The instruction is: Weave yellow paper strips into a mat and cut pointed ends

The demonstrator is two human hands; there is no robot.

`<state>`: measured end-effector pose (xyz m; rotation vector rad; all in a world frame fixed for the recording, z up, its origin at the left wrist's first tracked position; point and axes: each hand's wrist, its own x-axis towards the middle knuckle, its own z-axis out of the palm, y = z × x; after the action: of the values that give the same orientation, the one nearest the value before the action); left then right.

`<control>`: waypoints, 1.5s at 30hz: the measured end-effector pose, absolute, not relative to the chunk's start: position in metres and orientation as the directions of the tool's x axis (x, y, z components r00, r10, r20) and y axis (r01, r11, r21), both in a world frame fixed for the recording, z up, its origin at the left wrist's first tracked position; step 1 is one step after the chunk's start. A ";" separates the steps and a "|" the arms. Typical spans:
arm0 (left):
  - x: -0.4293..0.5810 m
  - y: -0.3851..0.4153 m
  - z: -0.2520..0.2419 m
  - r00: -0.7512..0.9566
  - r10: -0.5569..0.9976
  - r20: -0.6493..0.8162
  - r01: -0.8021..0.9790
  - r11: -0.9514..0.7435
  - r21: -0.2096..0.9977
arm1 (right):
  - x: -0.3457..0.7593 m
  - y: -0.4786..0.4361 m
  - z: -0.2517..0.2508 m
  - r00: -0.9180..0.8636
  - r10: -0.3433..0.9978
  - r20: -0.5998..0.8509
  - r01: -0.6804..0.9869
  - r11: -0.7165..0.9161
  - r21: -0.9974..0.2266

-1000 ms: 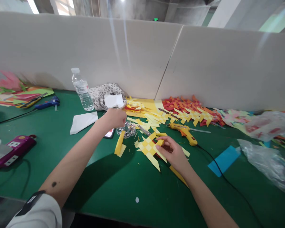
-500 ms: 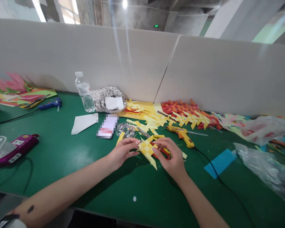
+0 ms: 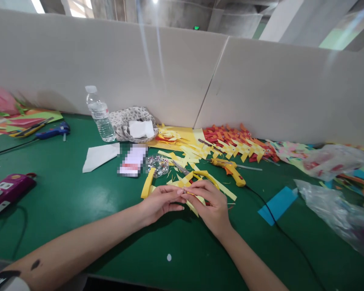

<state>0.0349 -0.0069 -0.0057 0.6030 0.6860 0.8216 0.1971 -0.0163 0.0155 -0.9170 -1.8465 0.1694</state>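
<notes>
My left hand and my right hand meet over the front middle of the table, both closed in a pinch. Between them is a woven yellow paper fish, mostly covered by my fingers, with a pale pointed strip showing below. A tiny dark bit sits at the touching fingertips, too small to name surely. Just behind lie yellow-handled scissors among yellow paper strips. A clear round dish of small googly eyes stands behind my left hand, near a folded yellow strip.
A yellow glue gun lies right of the scissors, its cord trailing forward past blue paper. Finished woven fish are heaped by the partition. A water bottle, phone and purple power strip stand left.
My fingertips have drawn together over the woven fish, which has turned and is now largely hidden. My right hand has shifted a little left. The view has moved slightly.
</notes>
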 end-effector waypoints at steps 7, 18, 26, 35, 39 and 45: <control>0.025 -0.002 -0.002 0.519 0.788 -0.332 -0.306 0.534 0.788 | 0.198 -0.018 0.013 -0.256 0.603 0.755 0.546 0.735 -0.402; 0.025 0.000 -0.003 0.473 0.810 -0.346 -0.278 0.510 0.814 | 0.194 -0.020 0.010 -0.201 0.687 0.698 0.594 0.652 -0.471; 0.022 0.002 -0.005 0.492 0.796 -0.354 -0.259 0.522 0.813 | 0.191 -0.022 0.005 -0.091 0.819 0.566 0.489 0.532 -0.691; 0.019 0.004 -0.006 0.507 0.769 -0.390 -0.271 0.572 0.775 | 0.190 -0.022 0.010 -0.146 0.726 0.672 0.449 0.654 -0.609; 0.021 0.003 -0.005 0.493 0.777 -0.390 -0.290 0.570 0.769 | 0.190 -0.022 0.011 -0.211 0.664 0.718 0.457 0.716 -0.528; 0.022 0.003 -0.003 0.445 0.798 -0.407 -0.296 0.560 0.774 | 0.193 -0.020 0.006 -0.214 0.721 0.659 0.463 0.669 -0.582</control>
<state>0.0221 0.0026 -0.0033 0.6813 0.8549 0.7465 0.1929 -0.0204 0.0056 -0.9344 -1.8618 0.3173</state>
